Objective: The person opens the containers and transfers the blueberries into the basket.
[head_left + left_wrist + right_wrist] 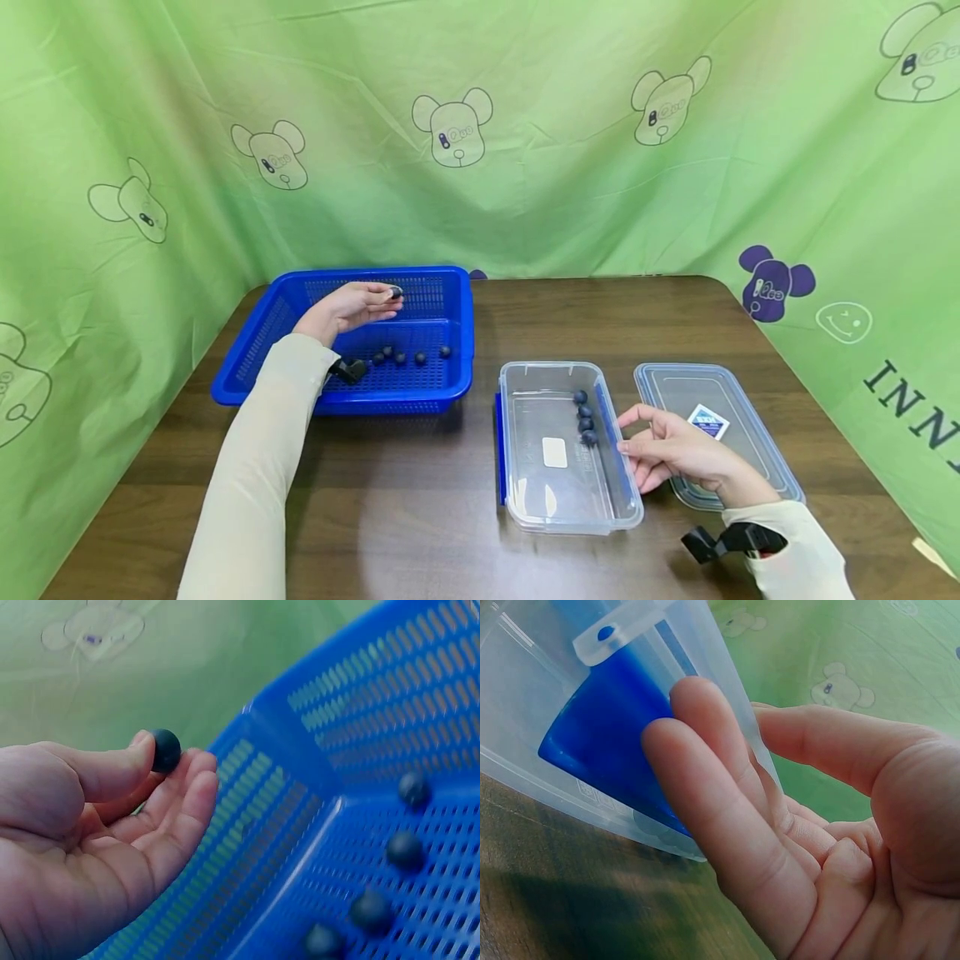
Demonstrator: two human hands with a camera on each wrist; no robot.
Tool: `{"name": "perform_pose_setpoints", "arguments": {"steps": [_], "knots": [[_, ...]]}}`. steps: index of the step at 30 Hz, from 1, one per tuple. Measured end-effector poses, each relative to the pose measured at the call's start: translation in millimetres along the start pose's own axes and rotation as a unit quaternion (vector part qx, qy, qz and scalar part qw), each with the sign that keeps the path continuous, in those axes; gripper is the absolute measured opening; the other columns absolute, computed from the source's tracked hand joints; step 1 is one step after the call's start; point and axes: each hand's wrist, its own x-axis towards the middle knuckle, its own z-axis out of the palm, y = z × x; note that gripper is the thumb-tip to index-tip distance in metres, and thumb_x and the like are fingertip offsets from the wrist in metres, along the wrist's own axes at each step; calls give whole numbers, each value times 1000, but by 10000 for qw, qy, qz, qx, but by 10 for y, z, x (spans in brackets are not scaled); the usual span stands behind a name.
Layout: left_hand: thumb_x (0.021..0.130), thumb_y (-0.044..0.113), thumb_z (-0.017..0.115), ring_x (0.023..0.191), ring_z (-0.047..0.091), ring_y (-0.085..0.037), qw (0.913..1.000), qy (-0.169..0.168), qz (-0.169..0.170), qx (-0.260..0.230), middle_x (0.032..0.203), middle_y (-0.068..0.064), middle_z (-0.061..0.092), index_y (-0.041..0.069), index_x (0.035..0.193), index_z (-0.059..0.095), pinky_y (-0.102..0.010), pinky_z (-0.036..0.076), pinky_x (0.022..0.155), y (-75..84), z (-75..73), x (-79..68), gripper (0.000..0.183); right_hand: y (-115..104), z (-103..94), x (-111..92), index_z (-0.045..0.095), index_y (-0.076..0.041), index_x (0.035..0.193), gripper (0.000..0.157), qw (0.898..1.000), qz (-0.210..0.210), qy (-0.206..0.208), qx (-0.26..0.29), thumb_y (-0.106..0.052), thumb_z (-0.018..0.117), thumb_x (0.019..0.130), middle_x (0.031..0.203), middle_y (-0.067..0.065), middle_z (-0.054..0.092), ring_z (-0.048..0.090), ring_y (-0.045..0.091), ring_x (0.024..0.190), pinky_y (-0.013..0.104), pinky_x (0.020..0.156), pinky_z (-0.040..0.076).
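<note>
My left hand [360, 307] pinches a blueberry [166, 751] between thumb and fingertips, above the far part of a blue plastic basket [467, 333]. Several blueberries [405, 850] lie on the basket's slotted floor, and the left wrist covers part of it in the head view. My right hand [675, 450] holds the right side of a clear plastic container [536, 500], thumb at the rim and fingers along the outside by a blue latch flap [615, 727]. Inside, a short row of blueberries [585, 411] lies along the right wall.
A clear lid [738, 408] with a blue and white label lies right of the container, partly under the right hand. Both stand on a brown wooden table [420, 500]. A green printed curtain [525, 208] hangs behind and at both sides.
</note>
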Motion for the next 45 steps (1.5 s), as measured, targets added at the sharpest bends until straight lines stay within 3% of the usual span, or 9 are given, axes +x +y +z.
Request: {"name": "perform_pose_setpoints", "arguments": {"steps": [5, 10, 16, 20, 24, 28, 32, 40, 45], "knots": [[106, 2, 43, 88, 65, -11, 9989, 219, -213, 364, 111, -11, 61, -12, 146, 33, -38, 44, 108, -48, -141, -5, 43, 10, -15, -6, 40, -3, 119, 22, 10000, -6, -8, 16, 4, 49, 101, 82, 8, 72, 71, 14, 69, 31, 63, 61], [105, 1, 44, 85, 65, -10, 9925, 167, -594, 1059, 117, -17, 60, -16, 146, 32, -30, 54, 95, -115, -273, -15, 45, 17, -20, -12, 40, -3, 119, 22, 10000, -36, -11, 4, 5, 49, 101, 81, 8, 72, 71, 14, 69, 32, 63, 61], [102, 2, 54, 84, 65, -11, 9728, 341, -977, 2074, 114, -17, 66, -17, 139, 44, -30, 57, 88, -189, -362, -18, 43, 16, -22, -15, 41, -4, 118, 22, 10000, -30, 7, -14, 5, 49, 101, 81, 7, 72, 71, 13, 69, 32, 63, 61], [99, 0, 58, 84, 63, -12, 9635, 169, -1068, 2447, 96, -7, 69, -16, 133, 50, -34, 57, 90, -211, -354, -8, 38, 8, -23, -16, 41, -4, 118, 21, 10000, -22, 4, -32, 5, 49, 101, 81, 8, 72, 71, 13, 69, 31, 63, 61], [96, -2, 62, 79, 61, -13, 9487, 126, -1254, 2899, 83, 0, 66, -14, 126, 57, -38, 56, 90, -210, -319, -3, 32, 3, -22, -15, 40, -4, 118, 21, 10000, -25, 13, -57, 5, 49, 101, 81, 8, 72, 71, 14, 69, 32, 63, 61], [95, -1, 65, 78, 61, -14, 9335, 135, -1440, 3282, 84, -1, 66, -11, 124, 61, -37, 57, 87, -233, -293, 10, 31, 6, -15, -15, 39, -2, 118, 22, 10000, -39, 5, -45, 4, 50, 101, 81, 8, 72, 71, 14, 68, 31, 63, 61], [95, 0, 65, 77, 61, -12, 9260, 111, -1539, 3446, 85, -1, 66, -9, 126, 62, -33, 58, 84, -252, -273, 26, 32, 14, -15, -20, 39, -2, 119, 22, 10000, -47, -13, -31, 4, 50, 101, 81, 8, 72, 71, 14, 69, 31, 63, 61], [97, -1, 62, 76, 61, -10, 9341, 28, -1450, 3263, 84, -1, 65, -12, 131, 56, -30, 57, 81, -216, -285, 5, 36, 11, -6, -21, 38, -1, 118, 22, 10000, -80, 6, -28, 4, 50, 101, 81, 8, 72, 71, 14, 69, 31, 63, 61], [99, 0, 58, 97, 63, -19, 9505, 48, -1195, 2868, 119, -20, 64, -14, 136, 49, -37, 54, 96, -176, -291, -1, 41, 9, -1, -18, 38, -1, 119, 22, 9999, -93, 4, -51, 4, 50, 101, 81, 8, 72, 71, 14, 69, 31, 63, 61]]}}
